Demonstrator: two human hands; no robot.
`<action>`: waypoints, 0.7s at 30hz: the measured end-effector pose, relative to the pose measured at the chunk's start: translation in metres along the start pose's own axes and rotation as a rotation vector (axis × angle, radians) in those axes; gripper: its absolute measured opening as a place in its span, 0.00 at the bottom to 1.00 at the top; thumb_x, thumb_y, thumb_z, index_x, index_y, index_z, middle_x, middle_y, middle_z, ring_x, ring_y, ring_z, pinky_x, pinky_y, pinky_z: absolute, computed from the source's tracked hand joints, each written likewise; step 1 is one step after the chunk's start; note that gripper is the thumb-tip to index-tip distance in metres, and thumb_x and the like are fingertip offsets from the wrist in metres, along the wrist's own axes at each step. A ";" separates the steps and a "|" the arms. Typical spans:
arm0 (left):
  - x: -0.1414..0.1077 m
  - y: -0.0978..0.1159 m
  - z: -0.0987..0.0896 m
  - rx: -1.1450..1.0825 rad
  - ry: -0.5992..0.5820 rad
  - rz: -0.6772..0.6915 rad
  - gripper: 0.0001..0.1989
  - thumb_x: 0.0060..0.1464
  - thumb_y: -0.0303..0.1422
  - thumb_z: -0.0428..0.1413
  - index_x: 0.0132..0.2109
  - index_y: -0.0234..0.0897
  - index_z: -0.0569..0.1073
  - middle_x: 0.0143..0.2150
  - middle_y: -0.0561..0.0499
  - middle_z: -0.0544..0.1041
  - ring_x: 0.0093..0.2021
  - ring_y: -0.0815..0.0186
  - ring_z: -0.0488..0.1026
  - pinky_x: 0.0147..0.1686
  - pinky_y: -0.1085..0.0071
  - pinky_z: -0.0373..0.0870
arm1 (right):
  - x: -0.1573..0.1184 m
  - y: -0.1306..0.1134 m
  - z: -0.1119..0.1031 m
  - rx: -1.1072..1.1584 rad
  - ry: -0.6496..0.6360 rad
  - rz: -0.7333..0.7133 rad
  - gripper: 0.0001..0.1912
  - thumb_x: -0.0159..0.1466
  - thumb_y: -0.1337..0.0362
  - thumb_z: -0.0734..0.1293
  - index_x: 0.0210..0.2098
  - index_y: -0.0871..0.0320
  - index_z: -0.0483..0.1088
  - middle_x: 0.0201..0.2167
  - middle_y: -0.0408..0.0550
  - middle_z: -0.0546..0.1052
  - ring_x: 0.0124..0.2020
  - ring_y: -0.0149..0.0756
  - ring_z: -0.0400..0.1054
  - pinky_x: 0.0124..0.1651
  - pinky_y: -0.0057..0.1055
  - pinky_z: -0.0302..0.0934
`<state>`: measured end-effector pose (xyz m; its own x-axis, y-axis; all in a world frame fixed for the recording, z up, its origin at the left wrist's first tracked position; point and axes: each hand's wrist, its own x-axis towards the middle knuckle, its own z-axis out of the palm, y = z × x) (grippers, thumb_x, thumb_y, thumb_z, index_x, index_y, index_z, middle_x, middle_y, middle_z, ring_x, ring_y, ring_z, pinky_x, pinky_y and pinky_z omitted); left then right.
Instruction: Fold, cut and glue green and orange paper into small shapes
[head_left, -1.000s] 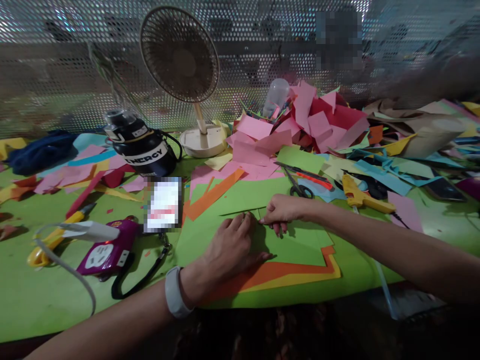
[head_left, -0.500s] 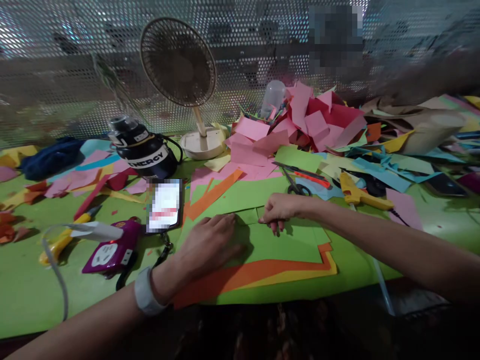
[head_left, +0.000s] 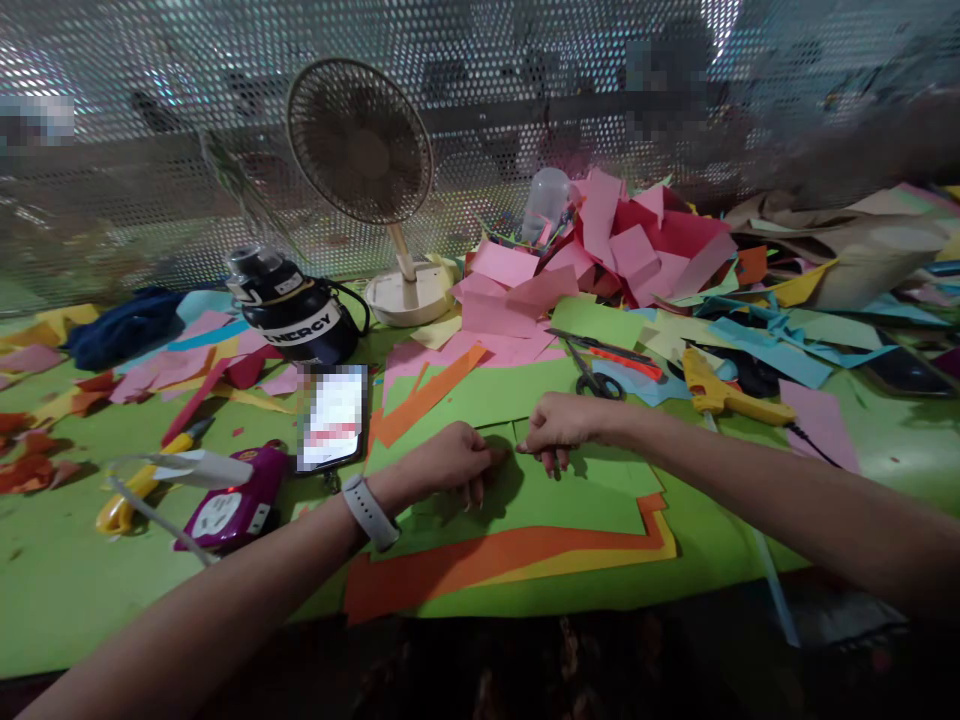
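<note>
Green sheet (head_left: 585, 500): flat on the table (head_left: 75, 590), under both hands – bare part of it lies between and below the fingers.
Left hand (head_left: 454, 455): over the sheet's left half, fingers curled down, thumb side toward the right hand (head_left: 564, 425). Tips in shadow – can't tell if they grip paper.
Right hand: over the upper right part, fingers bent in, thumb and index tips close together at the sheet. Can't tell if an edge is pinched.
Gap: 2 hands near each other, not touching; green between them.
Sheet look: plain green, darker in the hands' shadows, near edge roughly straight. 1 dark line runs across between the hands, 1 short thin line drops from it near the right fingertips.
Under near edge: orange paper (head_left: 465, 570) showing, then yellow paper (head_left: 663, 544).
Left side: orange strip (head_left: 435, 395) lying aslant; phone (head_left: 334, 415), screen lit, pixelated.
Far side: scissors (head_left: 596, 383), just beyond the right hand.
Right side: yellow glue gun (head_left: 735, 395), past the right wrist.
</note>
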<state>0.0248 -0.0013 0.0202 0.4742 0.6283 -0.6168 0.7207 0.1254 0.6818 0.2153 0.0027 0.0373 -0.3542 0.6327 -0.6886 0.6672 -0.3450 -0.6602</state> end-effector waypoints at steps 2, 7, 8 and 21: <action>-0.002 -0.007 -0.005 -0.013 -0.010 -0.003 0.25 0.56 0.44 0.53 0.15 0.38 0.65 0.14 0.49 0.72 0.13 0.69 0.64 0.18 0.71 0.59 | 0.001 0.002 0.000 0.005 -0.006 -0.005 0.20 0.57 0.60 0.74 0.15 0.62 0.66 0.11 0.40 0.72 0.12 0.21 0.61 0.21 0.21 0.58; -0.009 -0.021 -0.016 -0.064 -0.037 0.028 0.25 0.54 0.48 0.55 0.15 0.39 0.67 0.11 0.50 0.71 0.12 0.70 0.63 0.16 0.74 0.54 | 0.003 0.004 -0.001 0.002 -0.015 -0.006 0.19 0.61 0.65 0.70 0.16 0.62 0.65 0.11 0.41 0.73 0.12 0.22 0.62 0.23 0.21 0.59; -0.011 -0.022 -0.017 -0.082 -0.029 0.020 0.25 0.53 0.48 0.55 0.15 0.39 0.68 0.11 0.50 0.71 0.12 0.70 0.63 0.16 0.74 0.53 | 0.003 0.004 -0.001 -0.006 -0.014 -0.007 0.19 0.62 0.66 0.69 0.17 0.62 0.66 0.12 0.41 0.73 0.13 0.22 0.62 0.23 0.21 0.60; -0.025 -0.016 -0.016 -0.129 0.153 0.003 0.25 0.50 0.50 0.58 0.17 0.36 0.68 0.11 0.52 0.70 0.11 0.71 0.62 0.15 0.75 0.52 | -0.005 0.002 -0.007 -0.601 0.491 -0.343 0.08 0.62 0.61 0.68 0.38 0.60 0.73 0.33 0.48 0.80 0.33 0.35 0.73 0.31 0.27 0.59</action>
<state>-0.0067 -0.0063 0.0311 0.3868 0.7367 -0.5547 0.6440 0.2148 0.7343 0.2228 0.0039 0.0418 -0.3690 0.9120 -0.1792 0.8586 0.2607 -0.4413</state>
